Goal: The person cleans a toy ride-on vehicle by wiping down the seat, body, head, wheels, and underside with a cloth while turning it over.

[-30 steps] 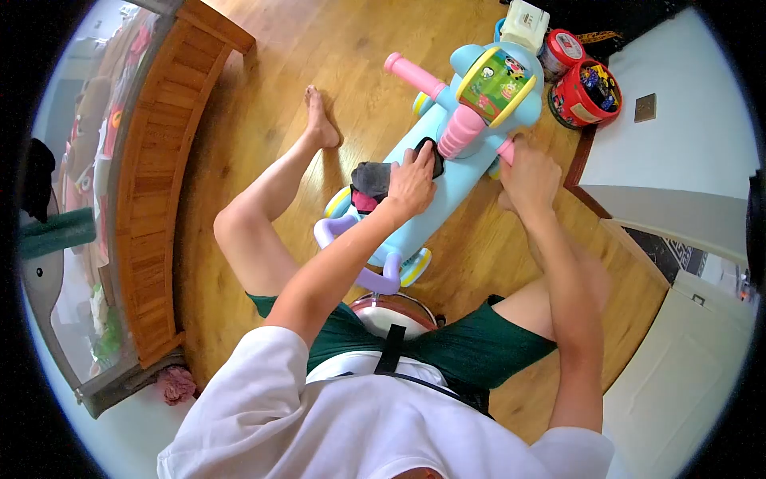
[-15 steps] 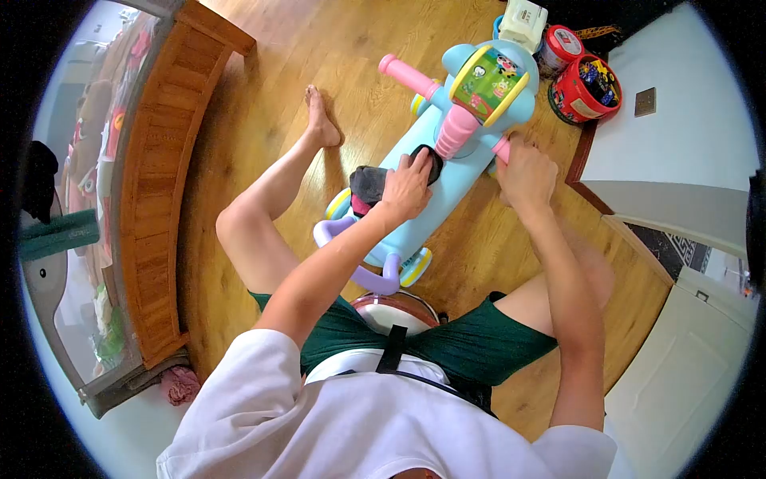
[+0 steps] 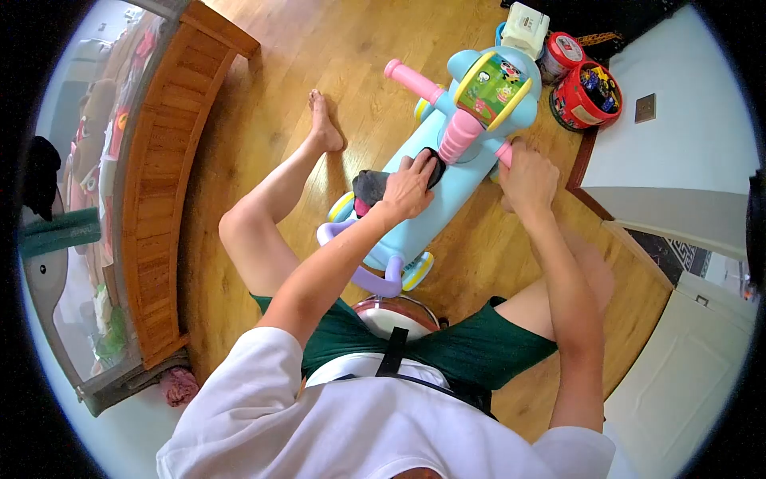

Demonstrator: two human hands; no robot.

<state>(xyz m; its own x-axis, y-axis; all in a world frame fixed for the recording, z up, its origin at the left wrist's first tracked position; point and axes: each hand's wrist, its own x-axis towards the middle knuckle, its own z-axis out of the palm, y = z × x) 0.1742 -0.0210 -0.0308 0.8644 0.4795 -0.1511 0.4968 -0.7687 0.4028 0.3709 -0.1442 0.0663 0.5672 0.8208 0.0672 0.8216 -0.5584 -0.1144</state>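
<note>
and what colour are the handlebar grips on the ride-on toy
The handlebar grips are pink, clearest in the head view.

The person wears a loose white shirt toward 6 o'clock, its short sleeves wide and creased. Dark green shorts end above the knees. A flat black strap runs down the middle at 6 o'clock, meeting what may be a thin black cord. The right hand, left hand and foot at 11 o'clock are bare.
</note>
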